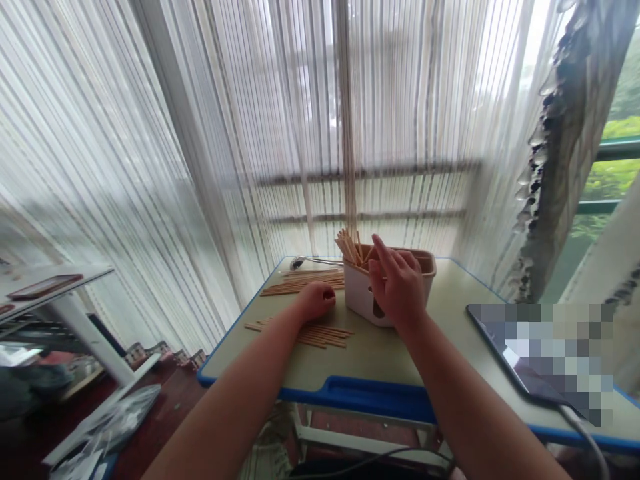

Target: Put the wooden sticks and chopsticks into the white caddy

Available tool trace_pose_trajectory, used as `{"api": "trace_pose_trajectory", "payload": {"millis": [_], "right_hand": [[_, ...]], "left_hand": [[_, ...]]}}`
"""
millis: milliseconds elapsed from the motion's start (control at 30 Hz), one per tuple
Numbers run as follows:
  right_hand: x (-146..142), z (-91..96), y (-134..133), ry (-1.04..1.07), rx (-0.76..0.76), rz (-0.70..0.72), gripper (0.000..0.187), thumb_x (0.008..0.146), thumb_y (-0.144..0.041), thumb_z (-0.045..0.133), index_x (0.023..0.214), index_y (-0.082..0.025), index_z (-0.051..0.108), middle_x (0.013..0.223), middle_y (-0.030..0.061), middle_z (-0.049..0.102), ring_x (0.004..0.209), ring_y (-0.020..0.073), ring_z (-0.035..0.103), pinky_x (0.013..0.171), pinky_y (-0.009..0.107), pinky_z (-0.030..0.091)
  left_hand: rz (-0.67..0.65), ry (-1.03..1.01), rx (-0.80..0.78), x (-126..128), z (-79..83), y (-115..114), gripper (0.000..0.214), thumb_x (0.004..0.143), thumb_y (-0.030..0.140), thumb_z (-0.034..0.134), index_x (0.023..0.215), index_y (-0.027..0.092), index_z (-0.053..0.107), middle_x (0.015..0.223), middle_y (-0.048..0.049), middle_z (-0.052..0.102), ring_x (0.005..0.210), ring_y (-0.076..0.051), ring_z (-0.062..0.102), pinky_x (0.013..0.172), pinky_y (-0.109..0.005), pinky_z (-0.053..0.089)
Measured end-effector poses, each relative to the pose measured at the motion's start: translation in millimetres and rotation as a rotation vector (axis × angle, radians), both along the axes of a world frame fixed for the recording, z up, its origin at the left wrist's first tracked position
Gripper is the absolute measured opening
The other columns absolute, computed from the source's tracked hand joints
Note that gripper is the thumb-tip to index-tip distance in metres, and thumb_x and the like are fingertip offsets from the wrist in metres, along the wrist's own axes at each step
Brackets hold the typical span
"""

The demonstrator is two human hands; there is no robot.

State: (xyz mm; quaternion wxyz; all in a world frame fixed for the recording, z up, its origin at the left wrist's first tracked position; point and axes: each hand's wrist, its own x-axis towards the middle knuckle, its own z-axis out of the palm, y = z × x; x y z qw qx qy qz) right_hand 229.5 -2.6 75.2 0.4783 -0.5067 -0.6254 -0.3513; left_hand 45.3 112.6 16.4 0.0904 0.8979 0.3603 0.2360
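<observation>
Both forearms reach from the lower edge toward the box (356, 293), a white tub with a brown rim that stands on the counter (450, 300), towards its far edge by the curtain (200, 167).

The right hand (397, 288) is raised in front of the box and hides part of its near wall. Its grip is apart, fingers spread and pointing up at the rim, with nothing in it.

The left hand (316, 301) rests on the counter just left of the box. Its grip is curled together into a loose fist; I cannot tell whether a stick lies inside it.

Sticks (350, 247) stand in the left end of the box, tilted and fanned, probably because the wall props them. More lie flat left of the box: a far pile (307, 281) behind the left hand and a near pile (323, 333) under and beside its wrist. Both run roughly parallel, likely so that they stay within easy reach.

A spoon (299, 263) lies beyond the far pile. A tablet (530, 381) sits well right of the box.
</observation>
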Motion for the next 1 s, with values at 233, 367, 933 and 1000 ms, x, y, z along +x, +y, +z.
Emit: {"api": "trace_pose_trajectory", "payload": {"millis": [233, 367, 933, 1000], "right_hand": [[-2, 0.4, -1, -0.047, -0.123, -0.092, 0.045, 0.089, -0.027, 0.046, 0.134, -0.019, 0.05, 0.101, 0.0037, 0.07, 0.093, 0.0202, 0.054, 0.083, 0.034, 0.032], [-3, 0.0, -3, -0.056, -0.128, -0.131, 0.047, 0.088, -0.028, 0.046, 0.134, -0.018, 0.049, 0.098, 0.0047, 0.07, 0.091, 0.0212, 0.055, 0.082, 0.035, 0.032], [-6, -2.4, -1, 0.001, -0.197, -0.22, 0.044, 0.085, -0.032, 0.045, 0.126, -0.018, 0.055, 0.069, 0.0026, 0.068, 0.062, 0.0165, 0.058, 0.074, 0.031, 0.033], [-7, -0.8, -3, -0.019, -0.207, -0.249, 0.05, 0.086, -0.031, 0.045, 0.134, -0.018, 0.048, 0.07, 0.0023, 0.069, 0.061, 0.0163, 0.058, 0.073, 0.031, 0.032]], "left_hand": [[-0.089, -0.007, -0.293, 0, 8.6, -11, 0.023, 0.068, 0.022, 0.056, 0.085, 0.013, 0.069, 0.075, -0.0019, 0.064, 0.069, -0.013, 0.055, 0.066, -0.023, 0.043], [-0.164, 0.054, -0.481, -2, 17.2, -21, 0.029, 0.065, 0.028, 0.065, 0.09, 0.013, 0.07, 0.073, -0.0009, 0.062, 0.066, -0.012, 0.053, 0.06, -0.022, 0.041], [-0.224, 0.099, -0.435, -3, 9.7, -12, 0.021, 0.071, 0.025, 0.062, 0.086, 0.013, 0.072, 0.076, -0.0021, 0.067, 0.067, -0.011, 0.055, 0.063, -0.02, 0.042], [-0.167, 0.094, -0.364, -1, 9.9, -14, 0.021, 0.071, 0.027, 0.062, 0.085, 0.014, 0.072, 0.073, -0.0012, 0.065, 0.066, -0.011, 0.054, 0.062, -0.02, 0.041]]}}
